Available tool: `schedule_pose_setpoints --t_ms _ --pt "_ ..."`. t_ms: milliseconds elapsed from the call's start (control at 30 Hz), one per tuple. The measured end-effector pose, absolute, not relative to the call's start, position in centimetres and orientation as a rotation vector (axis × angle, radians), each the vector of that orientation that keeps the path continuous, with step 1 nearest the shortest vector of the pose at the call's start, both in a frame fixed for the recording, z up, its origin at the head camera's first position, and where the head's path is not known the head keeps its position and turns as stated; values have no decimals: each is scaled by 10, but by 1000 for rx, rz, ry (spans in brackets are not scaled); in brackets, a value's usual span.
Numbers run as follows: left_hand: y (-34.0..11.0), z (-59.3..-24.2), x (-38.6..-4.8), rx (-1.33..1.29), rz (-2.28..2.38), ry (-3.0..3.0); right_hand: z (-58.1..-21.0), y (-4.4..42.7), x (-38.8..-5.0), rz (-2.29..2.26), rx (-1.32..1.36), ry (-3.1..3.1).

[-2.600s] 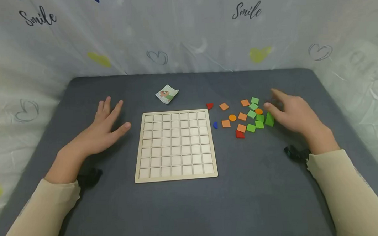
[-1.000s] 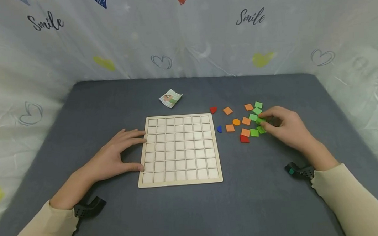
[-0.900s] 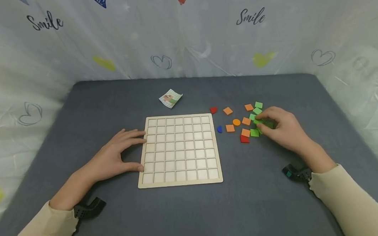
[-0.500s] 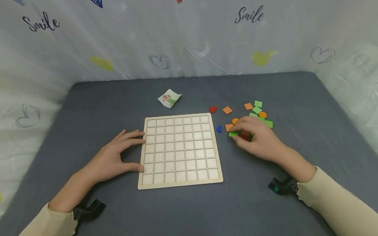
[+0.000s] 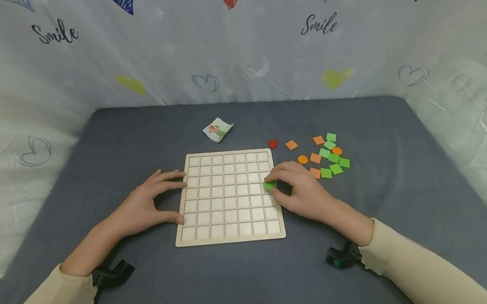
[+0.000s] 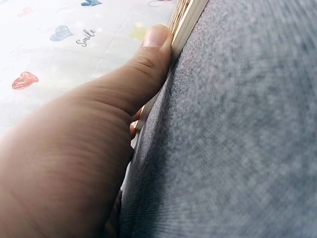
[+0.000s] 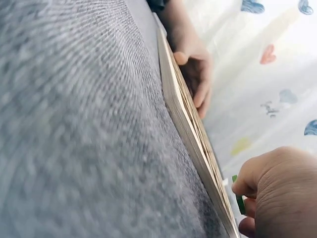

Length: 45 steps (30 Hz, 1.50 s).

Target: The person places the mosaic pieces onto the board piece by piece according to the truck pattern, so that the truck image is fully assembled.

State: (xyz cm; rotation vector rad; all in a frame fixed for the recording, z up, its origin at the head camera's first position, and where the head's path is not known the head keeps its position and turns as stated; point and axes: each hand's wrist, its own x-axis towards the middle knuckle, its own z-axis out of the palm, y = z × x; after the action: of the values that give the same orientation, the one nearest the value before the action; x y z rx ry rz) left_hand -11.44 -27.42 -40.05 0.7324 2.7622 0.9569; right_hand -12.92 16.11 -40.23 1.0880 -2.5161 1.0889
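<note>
Head: right hand [image 5: 298, 189] pinches thin green tile [image 5: 269, 186] over right side of pale wooden square grid board [image 5: 217, 204] — apparently placing. Left wrist: left hand [image 6: 79, 134], thumb and fingers spread, touches board. Right wrist: tile unseated — likely lower next.

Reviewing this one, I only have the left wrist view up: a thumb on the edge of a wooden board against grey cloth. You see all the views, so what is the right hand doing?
Observer: The head view shows the right hand pinching a green tile at the right side of the board.
Operator: My view shows no other tiles. Where are they?
Observer: Loose green squares lie on the grey cloth to the right of the board, with orange discs among them.
</note>
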Motion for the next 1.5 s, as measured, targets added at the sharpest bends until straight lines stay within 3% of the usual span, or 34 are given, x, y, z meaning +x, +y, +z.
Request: schedule_pose_setpoints --t_ms 1000,1500 --pt "-286 -395 -108 726 919 2756 -412 150 -129 1048 1196 -2491" --pt "-280 -399 -114 749 834 2756 -409 184 -119 908 1045 -2513"
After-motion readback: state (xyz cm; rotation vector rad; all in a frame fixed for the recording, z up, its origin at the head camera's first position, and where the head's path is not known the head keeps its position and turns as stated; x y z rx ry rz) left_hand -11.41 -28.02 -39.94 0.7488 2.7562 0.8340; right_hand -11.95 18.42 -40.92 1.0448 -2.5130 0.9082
